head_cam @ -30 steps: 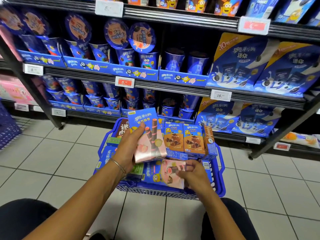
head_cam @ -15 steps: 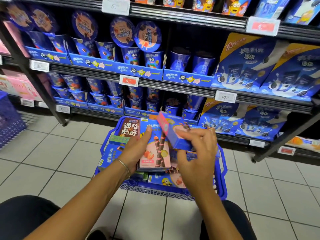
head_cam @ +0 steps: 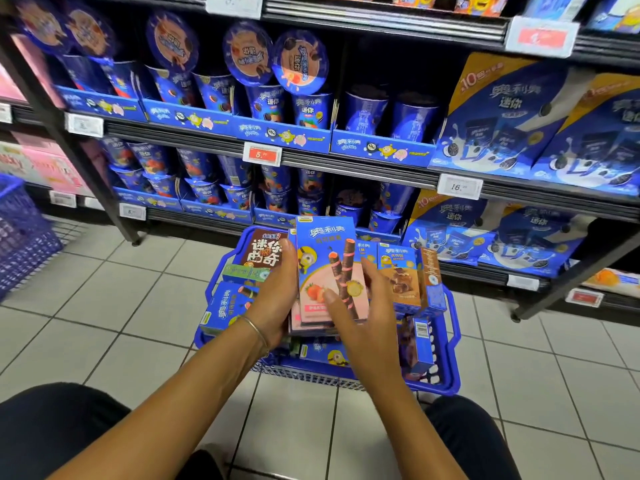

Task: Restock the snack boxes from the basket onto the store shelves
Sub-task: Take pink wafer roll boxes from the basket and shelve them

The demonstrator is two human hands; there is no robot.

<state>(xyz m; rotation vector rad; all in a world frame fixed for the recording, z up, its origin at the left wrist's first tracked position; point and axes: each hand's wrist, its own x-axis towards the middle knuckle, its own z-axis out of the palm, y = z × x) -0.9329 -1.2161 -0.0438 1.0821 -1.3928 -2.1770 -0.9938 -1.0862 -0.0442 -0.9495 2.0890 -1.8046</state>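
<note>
A blue plastic basket (head_cam: 450, 344) stands on the tiled floor in front of the shelves, filled with several snack boxes. Above it I hold a small stack of blue-and-pink strawberry wafer-roll boxes (head_cam: 329, 258) upright. My left hand (head_cam: 273, 299) grips the stack's left edge from below. My right hand (head_cam: 367, 317) lies against the front box, thumb on its face and fingers at its right edge. Brown-fronted boxes (head_cam: 398, 282) stand upright in the basket's right half, and a chocolate cookie box (head_cam: 263, 251) lies at its far left.
Black store shelves (head_cam: 346, 164) hold blue cookie cups on the left and large blue multipack bags (head_cam: 502, 133) on the right. A second blue basket (head_cam: 20, 230) is at the left edge. My knees frame the bottom of the view.
My right hand brought the second strawberry box from above the basket onto the front of the box in my left hand. The stack now stands upright between both hands.
</note>
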